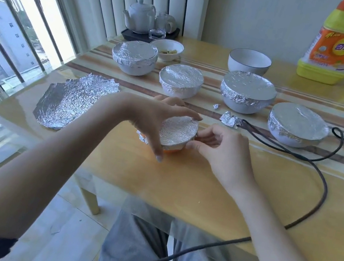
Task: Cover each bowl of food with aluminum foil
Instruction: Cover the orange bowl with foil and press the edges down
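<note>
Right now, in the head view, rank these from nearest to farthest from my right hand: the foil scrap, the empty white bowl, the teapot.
From the right hand:
1. Foil scrap, just beyond the hand on the table.
2. Empty white bowl, farther back, behind the covered bowls.
3. Teapot, far back left, on the dark tray.

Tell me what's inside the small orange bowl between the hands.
Its contents cannot be seen: crinkled foil covers the top of the orange bowl. Only an orange strip shows below the foil. Both hands, left and right, grip its rim.
</note>
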